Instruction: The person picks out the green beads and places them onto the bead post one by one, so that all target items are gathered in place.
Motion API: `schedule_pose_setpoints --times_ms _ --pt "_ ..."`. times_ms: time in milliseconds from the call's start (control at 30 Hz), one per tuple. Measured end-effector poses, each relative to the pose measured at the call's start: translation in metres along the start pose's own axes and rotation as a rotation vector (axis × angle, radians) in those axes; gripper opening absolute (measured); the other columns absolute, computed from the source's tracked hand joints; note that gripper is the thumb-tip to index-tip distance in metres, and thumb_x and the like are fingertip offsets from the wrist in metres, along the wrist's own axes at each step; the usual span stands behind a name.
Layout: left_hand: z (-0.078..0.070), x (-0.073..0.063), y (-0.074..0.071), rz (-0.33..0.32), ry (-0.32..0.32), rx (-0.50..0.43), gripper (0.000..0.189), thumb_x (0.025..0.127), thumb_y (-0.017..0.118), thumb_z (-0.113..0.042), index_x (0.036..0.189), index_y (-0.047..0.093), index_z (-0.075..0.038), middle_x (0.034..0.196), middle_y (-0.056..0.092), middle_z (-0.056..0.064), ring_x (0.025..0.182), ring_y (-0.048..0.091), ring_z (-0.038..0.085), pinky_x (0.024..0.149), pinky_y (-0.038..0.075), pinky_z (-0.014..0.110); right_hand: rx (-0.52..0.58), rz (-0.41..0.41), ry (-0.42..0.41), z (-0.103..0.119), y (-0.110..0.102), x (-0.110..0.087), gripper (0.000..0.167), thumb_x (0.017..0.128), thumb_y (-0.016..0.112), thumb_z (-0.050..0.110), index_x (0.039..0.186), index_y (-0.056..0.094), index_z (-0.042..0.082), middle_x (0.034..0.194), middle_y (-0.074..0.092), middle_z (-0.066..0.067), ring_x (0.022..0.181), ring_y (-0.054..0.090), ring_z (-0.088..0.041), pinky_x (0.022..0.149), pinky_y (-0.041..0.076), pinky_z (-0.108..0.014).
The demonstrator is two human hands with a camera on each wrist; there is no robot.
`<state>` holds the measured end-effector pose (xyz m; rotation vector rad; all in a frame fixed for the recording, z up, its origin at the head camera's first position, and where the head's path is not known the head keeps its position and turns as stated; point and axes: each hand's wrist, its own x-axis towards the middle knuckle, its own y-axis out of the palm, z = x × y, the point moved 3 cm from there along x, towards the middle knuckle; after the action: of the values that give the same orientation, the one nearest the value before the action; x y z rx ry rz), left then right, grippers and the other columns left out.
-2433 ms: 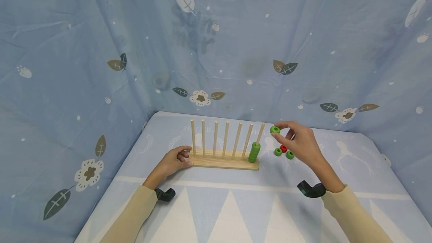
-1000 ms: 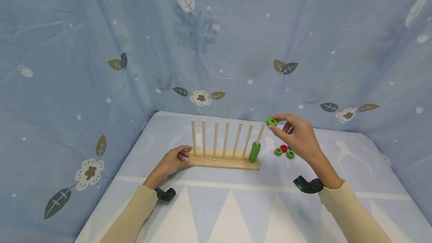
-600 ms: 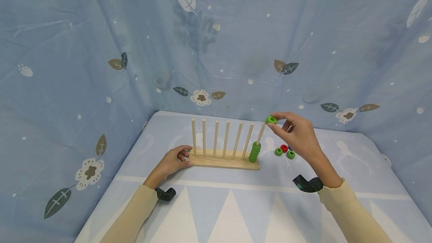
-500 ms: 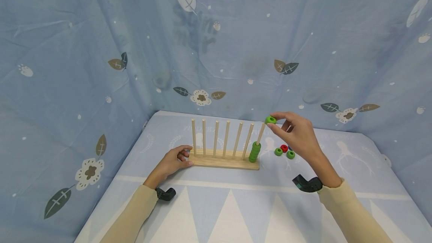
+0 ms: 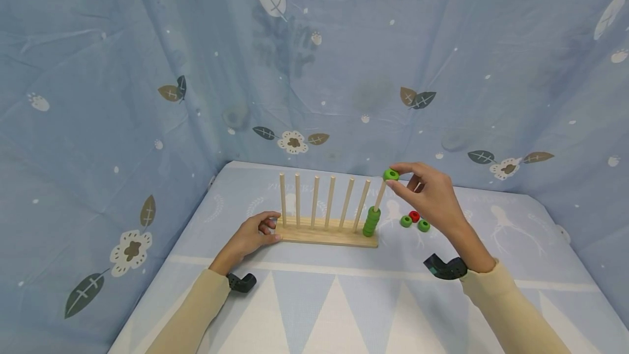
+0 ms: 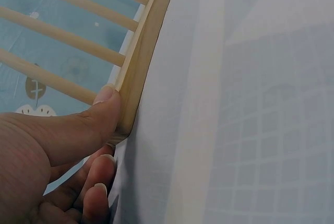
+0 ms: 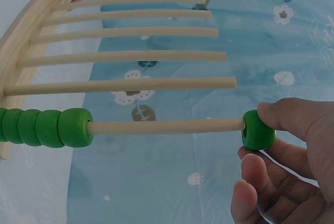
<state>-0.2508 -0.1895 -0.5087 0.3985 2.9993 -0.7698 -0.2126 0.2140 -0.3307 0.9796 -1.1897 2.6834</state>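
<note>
A wooden peg stand [image 5: 319, 237] with a row of upright pegs stands on the table. My left hand [image 5: 251, 235] grips its left end, thumb on the base and fingers curled beside the end. A stack of green beads [image 5: 371, 222] sits low on the rightmost peg. My right hand [image 5: 428, 190] pinches another green bead [image 5: 391, 174] between thumb and finger at that peg's tip. In the right wrist view the held bead [image 7: 259, 130] has its hole against the peg end [image 7: 237, 125]. The other pegs carry no beads.
To the right of the stand, two loose green beads [image 5: 405, 221] and a red bead [image 5: 414, 216] lie on the patterned tablecloth [image 5: 314, 299]. A blue printed curtain [image 5: 344, 70] hangs behind and at the sides.
My right hand has moved left and up with the green bead, from beside the rightmost peg onto its tip. The left hand and the stand have stayed in place.
</note>
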Motion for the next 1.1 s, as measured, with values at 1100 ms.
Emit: schedule_pose_setpoints --times_ms 1100 --pt "0.0 0.0 0.001 0.0 -0.008 0.002 0.06 0.088 0.083 -0.009 0.143 0.059 -0.009 0.113 0.061 0.008 0.092 0.053 0.021 0.081 0.044 0.037 -0.033 0.016 0.044 -0.018 0.005 -0.011 0.022 0.094 0.079 0.018 0.114 0.076 0.012 0.102 0.071 -0.005 0.06 0.056 -0.01 0.051 0.045 -0.026"
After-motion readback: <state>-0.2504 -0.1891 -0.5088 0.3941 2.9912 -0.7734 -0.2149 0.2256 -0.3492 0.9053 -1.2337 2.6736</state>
